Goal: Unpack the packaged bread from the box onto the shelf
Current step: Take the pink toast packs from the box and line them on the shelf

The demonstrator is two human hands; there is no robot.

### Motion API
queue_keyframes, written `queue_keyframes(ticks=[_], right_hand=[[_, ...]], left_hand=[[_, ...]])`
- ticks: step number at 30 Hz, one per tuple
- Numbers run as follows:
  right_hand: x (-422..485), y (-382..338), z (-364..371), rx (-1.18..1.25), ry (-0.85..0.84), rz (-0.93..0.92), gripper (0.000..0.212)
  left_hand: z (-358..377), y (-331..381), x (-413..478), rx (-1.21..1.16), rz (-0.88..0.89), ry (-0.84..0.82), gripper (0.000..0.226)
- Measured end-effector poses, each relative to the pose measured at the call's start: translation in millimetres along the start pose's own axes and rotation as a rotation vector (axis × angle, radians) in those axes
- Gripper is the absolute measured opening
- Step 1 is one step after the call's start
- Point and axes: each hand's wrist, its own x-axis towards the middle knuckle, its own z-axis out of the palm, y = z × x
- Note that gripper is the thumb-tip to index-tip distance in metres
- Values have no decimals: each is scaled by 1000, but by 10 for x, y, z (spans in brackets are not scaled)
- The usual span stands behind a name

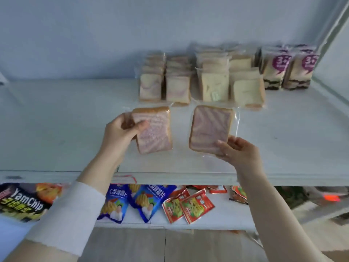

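My left hand [120, 133] grips a clear-wrapped slice of pink-swirl bread [156, 131] by its left edge, holding it above the white shelf [56, 120]. My right hand [239, 150] holds a second pink-swirl bread pack [209, 125] by its lower right corner, just right of the first. Behind them, rows of packed bread stand on the shelf: pink-swirl packs [164, 82], plain white packs [230, 82] and dark-layered packs with purple labels [287, 69]. The box is out of view.
The left half of the shelf is bare. A lower shelf [217, 220] carries snack bags: a black chip bag [24, 201], blue bags [136, 201] and red packets [187, 207]. A metal upright [332, 35] bounds the shelf at right.
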Motion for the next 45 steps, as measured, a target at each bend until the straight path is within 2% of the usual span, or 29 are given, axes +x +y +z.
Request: queue_keyframes(ticks=[5,6,8,10,16,20,23,26,28,30,32,35,37,39,42,45], right_hand=[[574,3,858,-53,38,-11,8],[698,0,962,-63,56,-17,9],[939,-16,1124,-90,100,-28,11],[1178,8,1245,-147,156,-54,15],[1618,36,1468,-365,377,-176,33],[1632,83,1550,-571,481,-231,35],[1587,7,1570,-672,468,-188,37],[1465,-54,1510,-762,376,-179,46],[1303,-74,1432,-792,336,-185,51],[1047,-98,1269,-857,336,-182,55],[796,-118,1005,-984,338,-164,56],[461,-166,416,-1188,376,-143,52],[226,-199,-90,-1309,418,-108,52],[-47,-187,-695,-1418,472,-46,50],[-576,-50,-1725,-1494,573,80,46],[-1245,274,-2762,-1502,620,245,52]], left_hand=[[-202,-340,855,-3,-62,47,13],[-168,-385,1008,-14,-75,54,16],[-72,-440,1287,-47,-103,75,41],[43,-454,1524,-19,-92,107,50],[286,-613,2034,36,-47,236,43],[376,-701,2109,128,24,304,47],[372,-668,2114,150,30,267,50],[328,-607,2074,180,26,212,61],[260,-544,1972,352,56,248,67],[228,-411,1721,563,213,273,65],[382,-263,1422,689,491,167,56],[990,-1,874,888,811,-244,52],[1506,200,411,1052,869,-516,54],[2062,357,-85,1139,893,-694,51],[2927,446,-925,1160,962,-875,50],[3695,360,-1883,1185,1037,-1042,55]])
